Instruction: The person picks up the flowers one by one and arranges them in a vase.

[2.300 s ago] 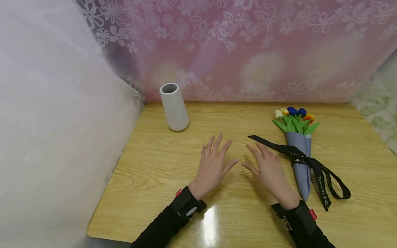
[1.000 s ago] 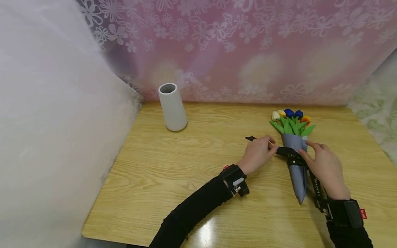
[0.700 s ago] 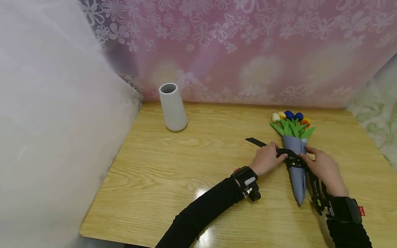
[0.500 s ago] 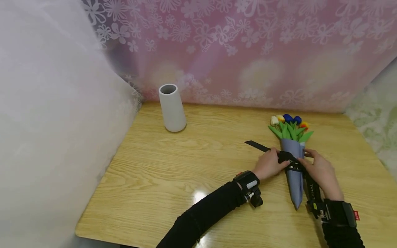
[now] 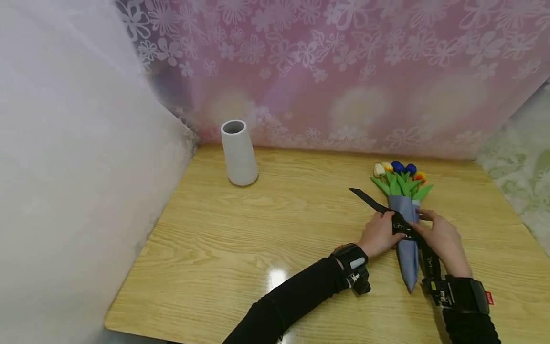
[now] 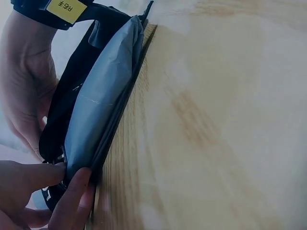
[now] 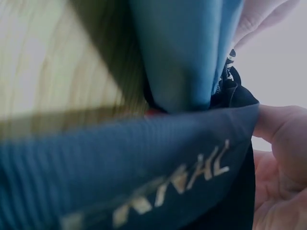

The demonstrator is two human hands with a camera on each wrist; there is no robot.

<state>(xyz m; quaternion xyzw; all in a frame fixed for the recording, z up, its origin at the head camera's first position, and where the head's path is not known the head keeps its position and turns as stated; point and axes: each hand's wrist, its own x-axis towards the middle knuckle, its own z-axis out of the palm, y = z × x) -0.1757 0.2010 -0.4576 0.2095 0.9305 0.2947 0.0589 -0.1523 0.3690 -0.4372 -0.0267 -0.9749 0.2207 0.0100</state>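
Observation:
A bouquet of tulips (image 5: pixel 401 184), white, yellow, blue and orange, lies at the table's right in grey-blue wrapping (image 5: pixel 408 263). A black ribbon (image 5: pixel 398 223) with pale lettering circles its middle; one tail points up-left, another hangs beneath my right wrist. My left hand (image 5: pixel 378 235) grips the bouquet's left side at the ribbon, thumb on top. In the left wrist view, thumb and fingers of that left hand (image 6: pixel 29 191) close around the wrapping. From the other side my right hand (image 5: pixel 444 241) holds the bouquet, thumb on the ribbon band; its other fingertips are partly hidden.
A white vase (image 5: pixel 240 155) stands upright at the back left of the wooden table (image 5: pixel 215 248). Behind hangs a pink floral curtain (image 5: pixel 301 95), and white cloth (image 5: pixel 77 167) hangs on the left.
Both hands, spread over the table earlier, have come to the bouquet. The left hand went from the ribbon's left tail to the bouquet's side. The bouquet appears slightly lower as the view shifts.

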